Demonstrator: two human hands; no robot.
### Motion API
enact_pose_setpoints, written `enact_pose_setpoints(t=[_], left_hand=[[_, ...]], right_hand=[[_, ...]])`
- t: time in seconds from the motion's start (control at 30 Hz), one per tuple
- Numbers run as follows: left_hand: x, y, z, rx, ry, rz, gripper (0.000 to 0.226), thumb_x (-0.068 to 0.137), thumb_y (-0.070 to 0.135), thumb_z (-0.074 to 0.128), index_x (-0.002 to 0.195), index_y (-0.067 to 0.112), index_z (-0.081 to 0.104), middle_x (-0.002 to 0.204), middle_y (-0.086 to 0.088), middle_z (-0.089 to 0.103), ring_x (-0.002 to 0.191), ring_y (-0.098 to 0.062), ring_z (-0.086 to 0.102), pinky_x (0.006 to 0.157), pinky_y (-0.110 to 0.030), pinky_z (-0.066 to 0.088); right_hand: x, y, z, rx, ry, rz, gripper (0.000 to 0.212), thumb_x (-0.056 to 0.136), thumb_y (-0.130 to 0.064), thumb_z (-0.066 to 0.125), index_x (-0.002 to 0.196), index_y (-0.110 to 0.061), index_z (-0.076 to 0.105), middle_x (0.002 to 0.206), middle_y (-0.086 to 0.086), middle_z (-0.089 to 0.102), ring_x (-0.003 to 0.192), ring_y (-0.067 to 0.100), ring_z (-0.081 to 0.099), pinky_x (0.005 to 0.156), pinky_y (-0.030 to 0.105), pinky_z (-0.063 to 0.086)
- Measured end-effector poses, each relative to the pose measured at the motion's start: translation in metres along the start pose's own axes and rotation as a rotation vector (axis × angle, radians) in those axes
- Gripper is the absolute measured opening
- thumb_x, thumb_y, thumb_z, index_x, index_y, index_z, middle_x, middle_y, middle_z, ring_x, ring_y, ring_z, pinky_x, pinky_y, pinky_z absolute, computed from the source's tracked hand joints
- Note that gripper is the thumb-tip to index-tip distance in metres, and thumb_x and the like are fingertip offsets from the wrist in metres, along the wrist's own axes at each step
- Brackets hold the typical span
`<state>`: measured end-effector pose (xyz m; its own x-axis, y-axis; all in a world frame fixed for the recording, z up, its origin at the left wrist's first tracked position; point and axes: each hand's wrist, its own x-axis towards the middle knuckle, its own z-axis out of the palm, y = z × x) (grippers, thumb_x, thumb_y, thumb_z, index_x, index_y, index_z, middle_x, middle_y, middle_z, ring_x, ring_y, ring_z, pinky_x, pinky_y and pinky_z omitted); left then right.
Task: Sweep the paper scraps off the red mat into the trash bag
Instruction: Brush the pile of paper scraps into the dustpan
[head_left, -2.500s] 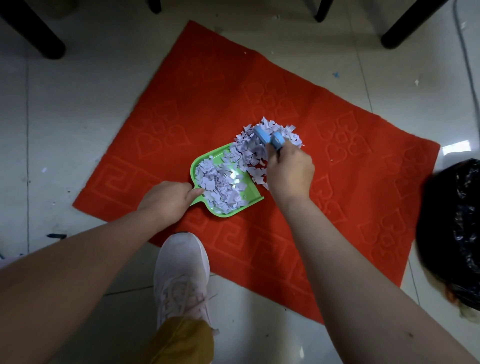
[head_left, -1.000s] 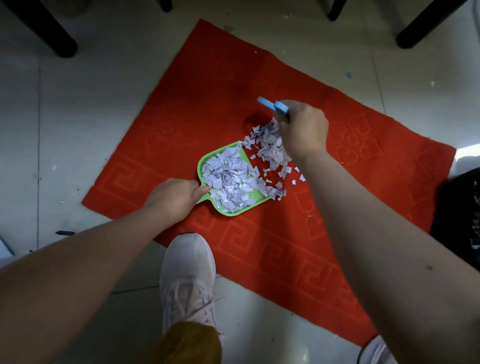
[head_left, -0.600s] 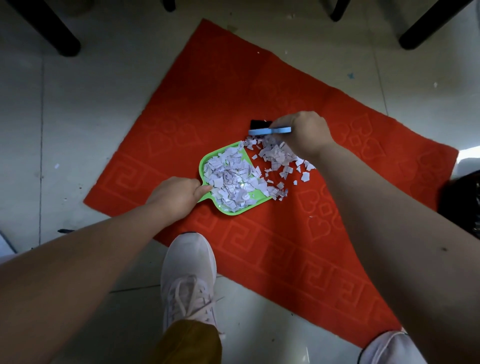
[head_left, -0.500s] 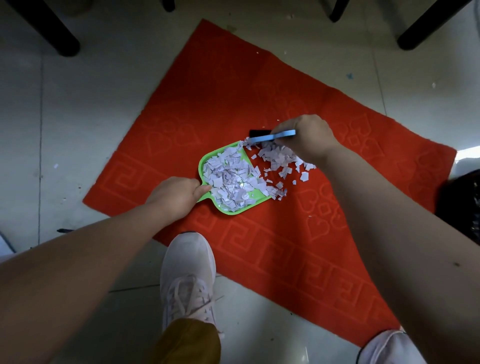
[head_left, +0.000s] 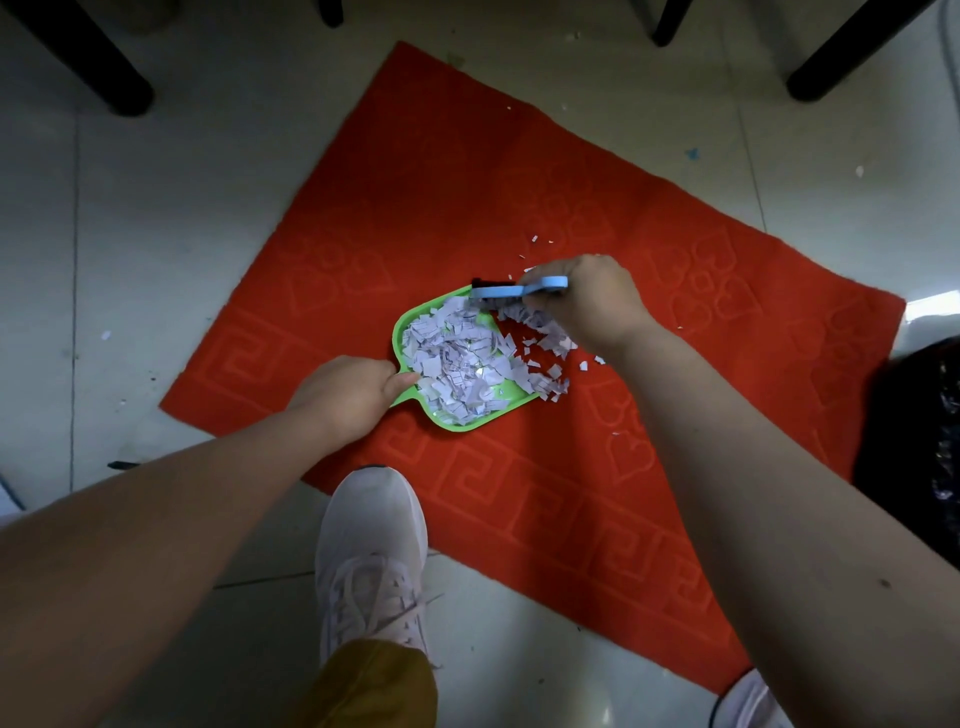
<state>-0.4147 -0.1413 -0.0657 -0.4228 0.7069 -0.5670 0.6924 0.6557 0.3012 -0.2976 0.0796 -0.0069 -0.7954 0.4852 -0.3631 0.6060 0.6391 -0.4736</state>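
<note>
A red mat (head_left: 467, 197) lies on the pale tiled floor. On it rests a green dustpan (head_left: 503, 406) heaped with pale paper scraps (head_left: 457, 358). My left hand (head_left: 345, 395) grips the dustpan's handle at its near-left corner. My right hand (head_left: 589, 304) holds a small blue brush (head_left: 511, 290) with black bristles, lying across the pan's far open edge. More scraps (head_left: 545, 332) sit on the mat just under my right hand, and a few lie farther back. The black trash bag (head_left: 919, 447) shows at the right edge.
My white shoe (head_left: 371, 551) stands on the floor, its toe at the mat's near edge; another shoe (head_left: 748, 701) peeks in at the bottom right. Dark furniture legs (head_left: 98, 67) stand along the top. Stray bits dot the floor.
My right hand lifted the brush to the far side of the loose scraps, brought it down and drew it toward the dustpan, pushing scraps closer. The left hand and dustpan stayed put.
</note>
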Motion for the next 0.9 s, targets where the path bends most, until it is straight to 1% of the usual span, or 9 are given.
enact_pose_setpoints(t=[0.1, 0.2, 0.23, 0.3, 0.4, 0.5, 0.63, 0.8, 0.9], left_hand=[[0.000, 0.000, 0.000, -0.004, 0.005, -0.004, 0.053, 0.098, 0.052, 0.029, 0.066, 0.013, 0.045, 0.066, -0.002, 0.052, 0.070, -0.023, 0.052, 0.066, -0.037, 0.040], [0.000, 0.000, 0.001, -0.007, 0.011, 0.002, 0.053, 0.098, 0.052, 0.030, 0.065, 0.013, 0.045, 0.064, -0.002, 0.051, 0.067, -0.022, 0.050, 0.063, -0.035, 0.038], [0.001, 0.000, 0.002, -0.011, 0.013, 0.003, 0.053, 0.098, 0.052, 0.030, 0.065, 0.013, 0.045, 0.063, -0.002, 0.050, 0.066, -0.022, 0.050, 0.063, -0.035, 0.038], [0.002, 0.002, 0.002, -0.016, 0.012, 0.006, 0.053, 0.097, 0.053, 0.030, 0.065, 0.013, 0.045, 0.064, -0.002, 0.050, 0.067, -0.022, 0.050, 0.063, -0.035, 0.039], [0.004, 0.004, 0.002, -0.011, 0.006, 0.003, 0.054, 0.097, 0.054, 0.030, 0.065, 0.013, 0.044, 0.064, -0.002, 0.051, 0.067, -0.021, 0.051, 0.063, -0.036, 0.040], [0.005, 0.004, 0.003, -0.008, 0.007, 0.001, 0.054, 0.097, 0.055, 0.030, 0.064, 0.013, 0.044, 0.065, -0.002, 0.051, 0.066, -0.020, 0.050, 0.061, -0.034, 0.038], [0.004, 0.004, 0.005, -0.015, 0.009, 0.005, 0.054, 0.097, 0.054, 0.030, 0.064, 0.014, 0.043, 0.064, -0.002, 0.050, 0.067, -0.022, 0.051, 0.062, -0.035, 0.039], [0.005, 0.002, 0.007, -0.010, 0.016, 0.027, 0.054, 0.097, 0.054, 0.029, 0.064, 0.014, 0.043, 0.063, -0.001, 0.050, 0.067, -0.023, 0.052, 0.061, -0.034, 0.036], [0.005, 0.002, 0.006, -0.004, 0.009, 0.016, 0.054, 0.097, 0.055, 0.029, 0.067, 0.013, 0.046, 0.064, -0.001, 0.051, 0.070, -0.023, 0.053, 0.062, -0.034, 0.038]], right_hand=[[-0.006, -0.001, -0.002, 0.064, 0.030, 0.041, 0.015, 0.088, -0.021, 0.063, 0.100, -0.017, 0.073, 0.094, 0.010, 0.072, 0.082, 0.029, 0.065, 0.074, 0.042, 0.052], [-0.012, -0.001, -0.009, 0.207, 0.189, 0.103, 0.020, 0.088, -0.024, 0.064, 0.107, -0.025, 0.071, 0.089, 0.007, 0.072, 0.067, 0.025, 0.060, 0.066, 0.042, 0.052], [-0.014, 0.000, -0.011, 0.209, 0.250, 0.134, 0.020, 0.089, -0.025, 0.063, 0.108, -0.025, 0.071, 0.087, 0.007, 0.072, 0.066, 0.026, 0.059, 0.065, 0.042, 0.051], [-0.018, 0.001, -0.010, 0.147, 0.334, 0.222, 0.019, 0.091, -0.028, 0.058, 0.104, -0.023, 0.070, 0.087, 0.010, 0.070, 0.073, 0.031, 0.061, 0.067, 0.042, 0.048], [-0.025, -0.004, 0.000, 0.043, 0.307, 0.360, 0.028, 0.094, -0.035, 0.052, 0.101, -0.013, 0.067, 0.092, 0.017, 0.068, 0.088, 0.039, 0.060, 0.071, 0.039, 0.044], [-0.031, -0.013, 0.015, -0.030, 0.215, 0.361, 0.030, 0.096, -0.033, 0.048, 0.106, -0.009, 0.064, 0.104, 0.018, 0.066, 0.099, 0.039, 0.058, 0.072, 0.036, 0.040], [-0.032, -0.021, 0.024, -0.029, 0.190, 0.327, 0.028, 0.096, -0.033, 0.048, 0.105, -0.010, 0.063, 0.102, 0.016, 0.066, 0.097, 0.037, 0.058, 0.066, 0.031, 0.030], [-0.034, -0.018, 0.011, 0.028, 0.295, 0.365, 0.035, 0.096, -0.039, 0.048, 0.105, -0.010, 0.065, 0.098, 0.016, 0.067, 0.094, 0.039, 0.059, 0.066, 0.032, 0.031], [-0.037, -0.017, 0.010, -0.007, 0.309, 0.397, 0.037, 0.097, -0.039, 0.044, 0.097, -0.008, 0.064, 0.098, 0.018, 0.067, 0.094, 0.040, 0.058, 0.065, 0.032, 0.029]])
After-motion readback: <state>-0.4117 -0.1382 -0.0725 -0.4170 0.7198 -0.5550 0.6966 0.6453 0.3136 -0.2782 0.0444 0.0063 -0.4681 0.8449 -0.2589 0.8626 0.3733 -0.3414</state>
